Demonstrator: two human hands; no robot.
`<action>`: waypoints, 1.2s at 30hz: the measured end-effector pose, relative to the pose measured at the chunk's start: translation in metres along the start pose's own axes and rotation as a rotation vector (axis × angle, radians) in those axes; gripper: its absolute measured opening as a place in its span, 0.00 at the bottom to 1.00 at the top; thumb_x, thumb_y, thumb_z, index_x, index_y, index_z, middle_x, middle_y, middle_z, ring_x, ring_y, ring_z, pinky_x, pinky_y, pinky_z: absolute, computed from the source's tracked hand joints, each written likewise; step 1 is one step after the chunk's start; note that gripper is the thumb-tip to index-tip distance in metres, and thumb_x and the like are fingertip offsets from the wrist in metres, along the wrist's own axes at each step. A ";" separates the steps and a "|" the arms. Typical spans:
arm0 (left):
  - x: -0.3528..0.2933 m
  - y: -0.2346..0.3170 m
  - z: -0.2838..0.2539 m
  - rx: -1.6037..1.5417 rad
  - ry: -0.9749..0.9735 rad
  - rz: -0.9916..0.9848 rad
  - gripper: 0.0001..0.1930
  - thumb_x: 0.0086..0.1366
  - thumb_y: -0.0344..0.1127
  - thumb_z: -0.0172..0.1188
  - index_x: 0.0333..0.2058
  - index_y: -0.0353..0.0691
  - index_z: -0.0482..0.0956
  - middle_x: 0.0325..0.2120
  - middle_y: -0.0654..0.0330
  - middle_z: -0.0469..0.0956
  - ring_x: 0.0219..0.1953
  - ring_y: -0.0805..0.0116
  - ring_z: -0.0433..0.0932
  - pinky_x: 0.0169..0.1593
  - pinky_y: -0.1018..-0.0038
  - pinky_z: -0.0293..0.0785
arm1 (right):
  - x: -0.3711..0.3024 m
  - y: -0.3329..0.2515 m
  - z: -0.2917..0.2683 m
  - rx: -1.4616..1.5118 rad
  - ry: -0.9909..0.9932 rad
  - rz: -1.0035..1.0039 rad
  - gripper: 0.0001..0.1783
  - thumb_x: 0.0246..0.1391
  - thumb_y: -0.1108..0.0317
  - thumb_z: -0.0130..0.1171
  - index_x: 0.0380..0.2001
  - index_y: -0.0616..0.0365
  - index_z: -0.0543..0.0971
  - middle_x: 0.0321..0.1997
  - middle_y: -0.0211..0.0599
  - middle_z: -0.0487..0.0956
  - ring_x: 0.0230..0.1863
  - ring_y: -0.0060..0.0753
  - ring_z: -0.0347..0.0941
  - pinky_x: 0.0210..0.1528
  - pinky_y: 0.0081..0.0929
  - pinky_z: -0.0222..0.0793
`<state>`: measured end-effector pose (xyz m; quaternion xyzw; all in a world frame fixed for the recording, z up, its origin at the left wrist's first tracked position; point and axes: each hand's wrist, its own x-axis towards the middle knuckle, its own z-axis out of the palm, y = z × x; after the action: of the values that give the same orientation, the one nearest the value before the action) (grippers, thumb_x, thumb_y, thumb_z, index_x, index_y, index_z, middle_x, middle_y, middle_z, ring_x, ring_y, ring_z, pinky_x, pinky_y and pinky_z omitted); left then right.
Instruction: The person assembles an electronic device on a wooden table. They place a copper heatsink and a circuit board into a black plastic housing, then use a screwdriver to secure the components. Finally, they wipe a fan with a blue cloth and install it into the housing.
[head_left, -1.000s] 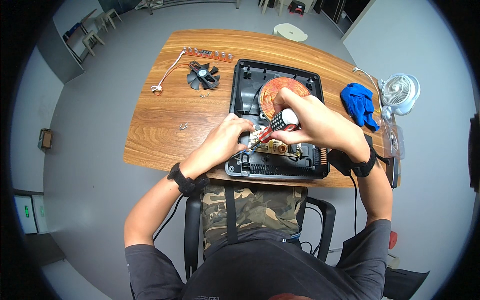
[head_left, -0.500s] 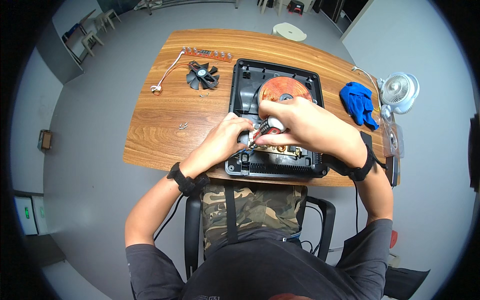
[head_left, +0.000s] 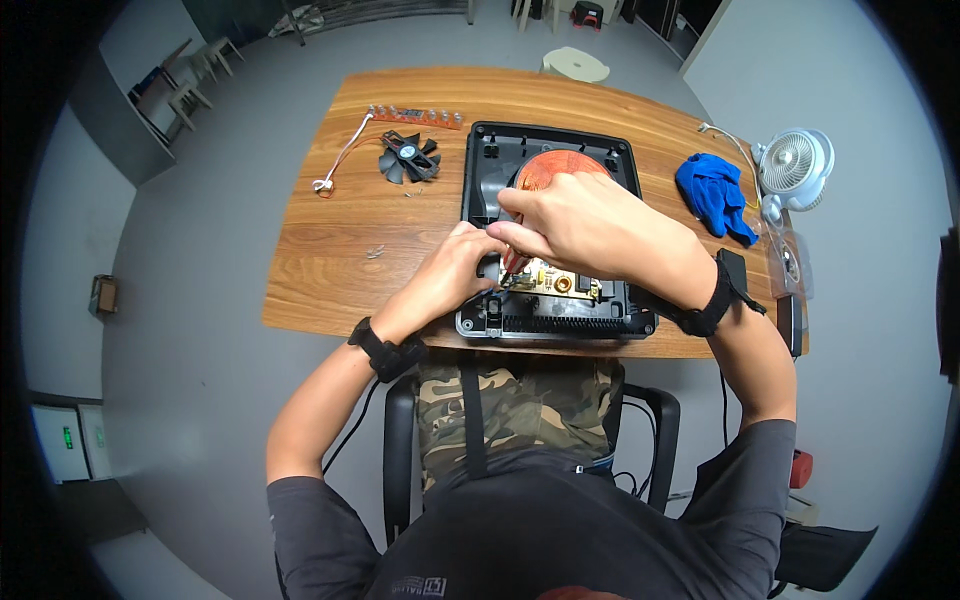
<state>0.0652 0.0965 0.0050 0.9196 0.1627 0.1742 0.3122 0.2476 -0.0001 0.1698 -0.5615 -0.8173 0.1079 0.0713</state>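
In the head view, the right hand (head_left: 580, 225) has its grip wrapped around the handle of a screwdriver (head_left: 515, 260), mostly covered by the fingers, with the red lower part showing. The screwdriver points down, tilted, at the left end of a pale circuit board (head_left: 562, 284), which sits inside an open black housing (head_left: 580, 327). The left hand (head_left: 447, 272) reaches over the housing's left edge, fingertips beside the board's left end and close to the screwdriver; whether its grip pinches anything there cannot be told. A copper coil (head_left: 562, 164) lies in the far part of the housing, partly hidden behind the right hand.

The housing rests on a wooden tabletop (head_left: 315, 285) at its near edge. Left of it lie a black fan rotor (head_left: 408, 158), a narrow red-brown board (head_left: 415, 117) with a white connector (head_left: 322, 186) on wires, and a few small screws (head_left: 375, 252). To the right are a crumpled blue cloth (head_left: 715, 195) and, beyond it, a white desk fan (head_left: 795, 165). Black straps circle both wrists.
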 end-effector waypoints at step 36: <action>0.004 0.004 0.002 0.074 0.016 -0.044 0.28 0.45 0.30 0.80 0.47 0.34 0.81 0.45 0.47 0.81 0.52 0.46 0.77 0.57 0.57 0.74 | -0.012 -0.003 0.013 -0.089 0.213 -0.119 0.18 0.64 0.55 0.58 0.39 0.63 0.76 0.28 0.51 0.82 0.33 0.60 0.81 0.35 0.49 0.78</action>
<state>0.0702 0.0943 0.0067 0.9253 0.1919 0.1686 0.2804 0.2465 -0.0135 0.1578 -0.5231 -0.8409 0.0071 0.1389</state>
